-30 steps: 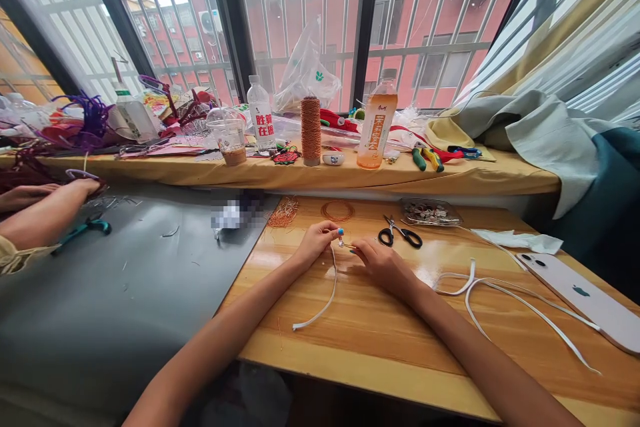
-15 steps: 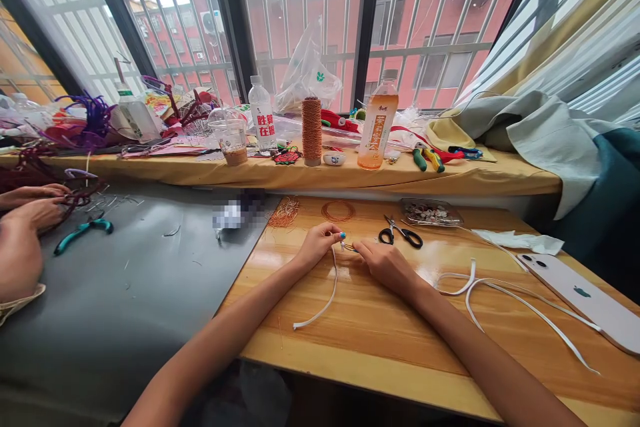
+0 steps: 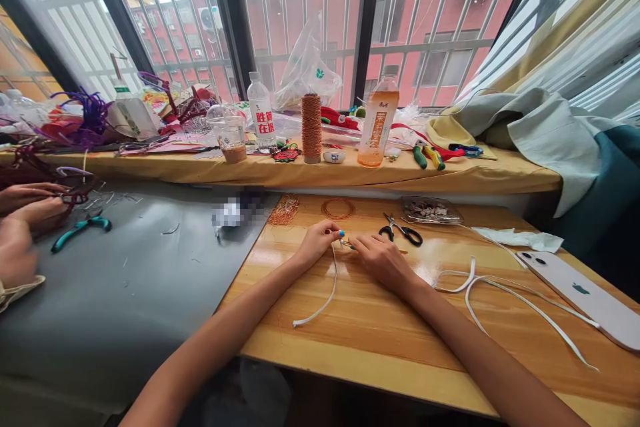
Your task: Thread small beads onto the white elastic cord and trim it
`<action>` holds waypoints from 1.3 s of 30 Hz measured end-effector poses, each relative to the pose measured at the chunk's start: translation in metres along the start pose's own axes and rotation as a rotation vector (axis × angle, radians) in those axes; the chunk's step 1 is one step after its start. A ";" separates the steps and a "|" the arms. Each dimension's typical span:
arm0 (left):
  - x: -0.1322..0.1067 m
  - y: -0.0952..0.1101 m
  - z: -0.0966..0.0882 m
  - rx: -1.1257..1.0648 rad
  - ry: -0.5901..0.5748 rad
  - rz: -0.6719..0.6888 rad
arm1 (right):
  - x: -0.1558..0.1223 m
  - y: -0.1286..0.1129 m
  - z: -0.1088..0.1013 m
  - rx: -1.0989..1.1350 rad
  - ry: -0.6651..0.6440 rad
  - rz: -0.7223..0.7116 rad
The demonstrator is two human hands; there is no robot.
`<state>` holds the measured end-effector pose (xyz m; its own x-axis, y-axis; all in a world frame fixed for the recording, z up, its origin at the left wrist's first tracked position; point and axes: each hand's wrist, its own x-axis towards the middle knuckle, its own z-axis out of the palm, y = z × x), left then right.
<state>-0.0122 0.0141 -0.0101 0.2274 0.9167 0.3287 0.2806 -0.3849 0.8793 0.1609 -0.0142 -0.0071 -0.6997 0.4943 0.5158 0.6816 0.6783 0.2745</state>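
My left hand [image 3: 321, 241] is closed in a pinch on one end of a narrow white cord [image 3: 332, 287], whose other end trails down onto the wooden table [image 3: 380, 347]. Just to its right, my right hand [image 3: 381, 257] has its fingers closed on thin copper wire [image 3: 349, 245] that runs across to the pinched cord end. Exactly how wire and cord meet is too small to make out. Black-handled scissors [image 3: 395, 232] lie open beyond my right hand. A coil of copper wire [image 3: 338, 209] rests behind both hands.
Cut wire pieces [image 3: 284, 210] and a clear tray of small parts [image 3: 431, 211] lie along the back. White cords [image 3: 520, 293] and a phone [image 3: 580, 293] are at right. A co-worker's hands [image 3: 35, 207] work at left near teal pliers [image 3: 83, 232]. Bottles [image 3: 379, 121] stand on the ledge.
My right hand has shifted slightly left, its fingers flatter over the wire. My left hand keeps its pinch on the cord. The co-worker's hand at left has moved a little.
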 end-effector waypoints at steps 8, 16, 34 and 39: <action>-0.001 -0.002 0.000 0.066 0.031 0.041 | 0.004 0.001 0.000 0.102 -0.044 -0.009; -0.002 0.000 0.000 0.080 0.021 0.061 | 0.003 0.003 -0.002 0.290 -0.115 0.009; -0.005 0.013 -0.006 0.228 -0.065 0.249 | 0.003 0.001 -0.008 0.032 0.023 0.114; -0.009 0.015 -0.009 0.382 -0.106 0.329 | 0.002 0.001 -0.007 0.037 0.000 0.102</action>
<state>-0.0180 0.0014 0.0031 0.4486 0.7322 0.5125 0.4944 -0.6810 0.5402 0.1617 -0.0164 0.0003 -0.6272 0.5621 0.5392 0.7408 0.6442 0.1903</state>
